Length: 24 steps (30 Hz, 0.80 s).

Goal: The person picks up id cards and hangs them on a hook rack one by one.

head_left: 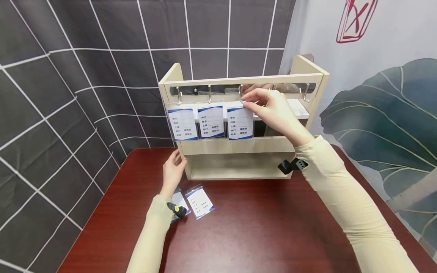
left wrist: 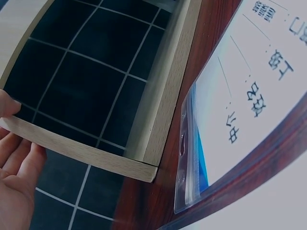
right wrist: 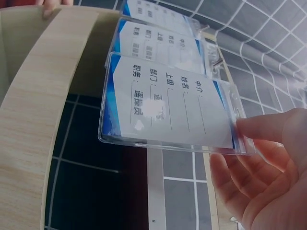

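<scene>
My right hand pinches the top edge of a clear-sleeved name badge at the third hook of a metal hook strip. In the right wrist view, thumb and fingers lie on either side of the top of that badge. Two similar badges, the left one and the middle one, hang beside it. My left hand holds the lower left side panel of a pale wooden shelf. The left wrist view shows the thumb and fingers around the edge of this panel.
Two more badges lie on the dark red table: one flat badge in plain sight, another partly under my left wrist. Further hooks, among them the far right hook, carry nothing. A dark grid-patterned cloth hangs behind the shelf.
</scene>
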{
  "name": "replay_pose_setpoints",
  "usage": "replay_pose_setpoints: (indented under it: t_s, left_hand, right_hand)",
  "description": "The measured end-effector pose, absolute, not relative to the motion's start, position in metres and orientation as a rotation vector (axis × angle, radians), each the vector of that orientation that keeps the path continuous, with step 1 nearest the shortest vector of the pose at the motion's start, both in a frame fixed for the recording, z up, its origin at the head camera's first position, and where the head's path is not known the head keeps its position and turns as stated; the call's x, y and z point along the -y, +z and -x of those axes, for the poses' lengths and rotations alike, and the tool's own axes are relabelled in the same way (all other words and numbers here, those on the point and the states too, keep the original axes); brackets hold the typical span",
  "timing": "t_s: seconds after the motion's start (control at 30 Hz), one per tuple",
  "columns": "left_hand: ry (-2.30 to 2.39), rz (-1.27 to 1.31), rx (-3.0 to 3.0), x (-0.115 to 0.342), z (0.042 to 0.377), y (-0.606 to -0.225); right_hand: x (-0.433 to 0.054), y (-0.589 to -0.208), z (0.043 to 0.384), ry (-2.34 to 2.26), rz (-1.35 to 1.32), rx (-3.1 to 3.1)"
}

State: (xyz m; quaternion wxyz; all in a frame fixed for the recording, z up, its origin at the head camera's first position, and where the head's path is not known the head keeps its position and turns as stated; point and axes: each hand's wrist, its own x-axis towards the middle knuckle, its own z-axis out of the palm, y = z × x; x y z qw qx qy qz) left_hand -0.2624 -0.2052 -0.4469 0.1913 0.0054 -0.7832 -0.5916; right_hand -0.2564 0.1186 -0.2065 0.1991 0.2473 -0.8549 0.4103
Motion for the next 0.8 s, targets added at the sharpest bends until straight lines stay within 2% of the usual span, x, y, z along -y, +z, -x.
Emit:
replay_pose_setpoints:
  t_s: [0.8]
  left_hand:
    - [-1.651,-0.015,2.192,0.2053,0.2625,-0.4469]
  right_hand:
    - [-0.1142,-0.2069,0.2528,1.117,-0.621,2.360]
